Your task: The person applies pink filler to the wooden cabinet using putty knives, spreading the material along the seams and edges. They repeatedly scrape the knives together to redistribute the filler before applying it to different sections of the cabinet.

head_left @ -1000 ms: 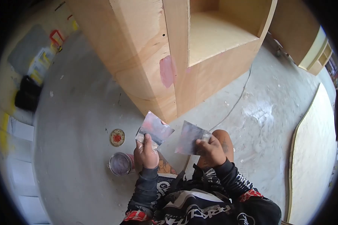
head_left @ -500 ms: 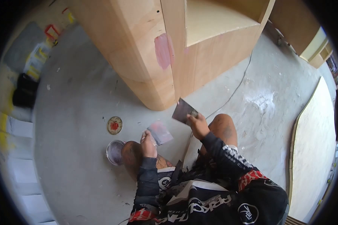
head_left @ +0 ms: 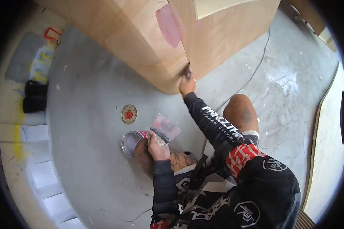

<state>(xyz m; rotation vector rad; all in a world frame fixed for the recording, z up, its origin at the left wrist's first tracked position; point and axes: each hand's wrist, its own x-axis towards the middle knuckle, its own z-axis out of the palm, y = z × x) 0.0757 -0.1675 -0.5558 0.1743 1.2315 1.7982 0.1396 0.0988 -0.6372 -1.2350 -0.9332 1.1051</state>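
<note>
My left hand (head_left: 158,147) is closed round a flat filler spreader (head_left: 166,129) smeared with pink and grey, held over my bent knee. Stretched forward, my right hand (head_left: 187,83) grips a dark scraper (head_left: 187,70), seen nearly edge-on with its tip right at the seam low on the plywood cabinet (head_left: 156,49). Higher along the same seam is a patch of pink filler (head_left: 169,26). An opened tin (head_left: 131,142) with greyish contents stands beside my knee. Its likely lid, a round metal disc (head_left: 129,114) with a red blot, lies on the floor.
A thin cable (head_left: 256,68) runs across the grey floor (head_left: 91,126) past the cabinet. On the right lies a large curved wooden panel (head_left: 332,152). White sheets (head_left: 46,173), dark objects (head_left: 35,95) and a red frame (head_left: 52,34) line the left side.
My right hand has reached forward from above my lap to the cabinet seam, turning the scraper edge-on. My left hand still holds the spreader near my knee. The view has shifted.
</note>
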